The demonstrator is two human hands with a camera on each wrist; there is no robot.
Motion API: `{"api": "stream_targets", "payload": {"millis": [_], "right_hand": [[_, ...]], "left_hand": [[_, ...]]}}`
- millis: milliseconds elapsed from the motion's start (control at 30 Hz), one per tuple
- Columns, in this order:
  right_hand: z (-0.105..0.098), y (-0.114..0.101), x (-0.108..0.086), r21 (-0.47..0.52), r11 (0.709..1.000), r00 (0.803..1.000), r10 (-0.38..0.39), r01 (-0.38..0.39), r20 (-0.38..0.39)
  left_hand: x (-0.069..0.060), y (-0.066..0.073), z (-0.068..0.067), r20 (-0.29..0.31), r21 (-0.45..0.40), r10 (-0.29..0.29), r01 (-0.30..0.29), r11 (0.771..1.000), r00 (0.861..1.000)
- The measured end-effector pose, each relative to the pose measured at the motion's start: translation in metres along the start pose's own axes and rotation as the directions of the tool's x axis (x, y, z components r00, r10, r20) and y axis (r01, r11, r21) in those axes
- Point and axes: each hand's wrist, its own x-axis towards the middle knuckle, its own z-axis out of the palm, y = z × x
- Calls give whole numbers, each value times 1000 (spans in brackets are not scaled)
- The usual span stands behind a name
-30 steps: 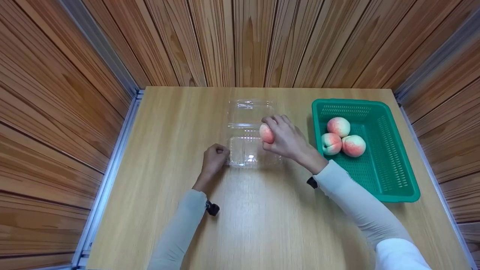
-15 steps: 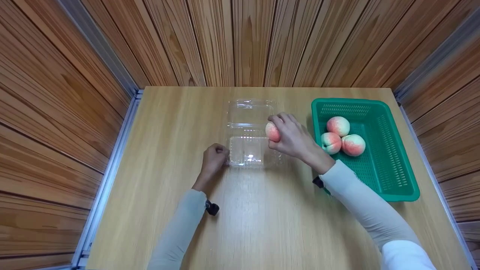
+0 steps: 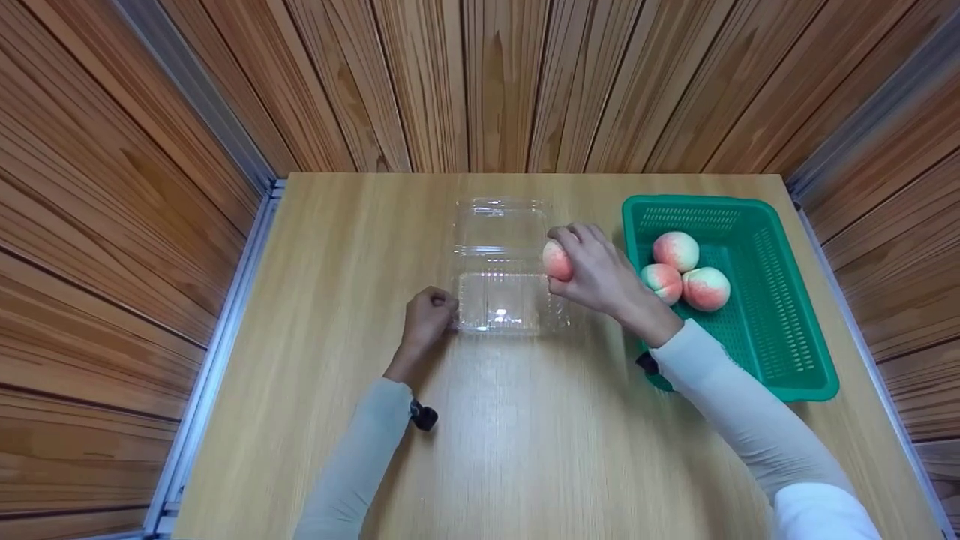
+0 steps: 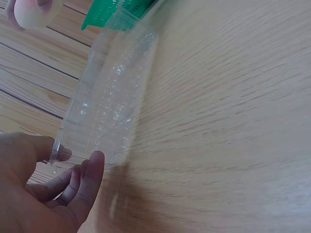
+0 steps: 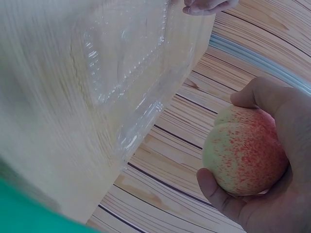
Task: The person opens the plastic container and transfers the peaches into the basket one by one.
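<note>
My right hand [image 3: 596,274] grips a pink and cream peach [image 3: 557,260] above the right edge of a clear plastic clamshell container [image 3: 501,251]. In the right wrist view, the fingers and thumb curl round that peach [image 5: 245,150], which is apart from the container. The container lies open on the table, its two halves one behind the other. At its near left side, my left hand [image 3: 429,319] pinches the rim. The left wrist view has the thumb and fingers of the left hand [image 4: 53,189] on either side of the container's rim [image 4: 73,104].
A green plastic basket [image 3: 795,300] stands on the right side of the wooden table [image 3: 337,247]. Inside it three peaches [image 3: 676,251] sit together towards the left. Wood-plank walls [image 3: 502,90] enclose the table at the back and sides.
My right hand has moved a little to the right with the peach, from over the container towards the green basket. The left hand stays at the container's rim.
</note>
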Motion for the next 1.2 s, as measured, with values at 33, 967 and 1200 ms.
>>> {"api": "stream_targets", "payload": {"millis": [33, 967, 1200], "right_hand": [[-1, 1, 0, 3, 1000, 1000, 5, -5, 4], [-11, 24, -6, -5, 997, 997, 76, -76, 1], [-11, 32, -10, -16, 995, 995, 95, -95, 1]], "left_hand": [[0, 0, 0, -1, 6, 1, -1, 1000, 1000], [-2, 3, 1, -14, 85, -14, 15, 996, 1000], [-4, 4, 1, 5, 69, -36, 35, 997, 999]]}}
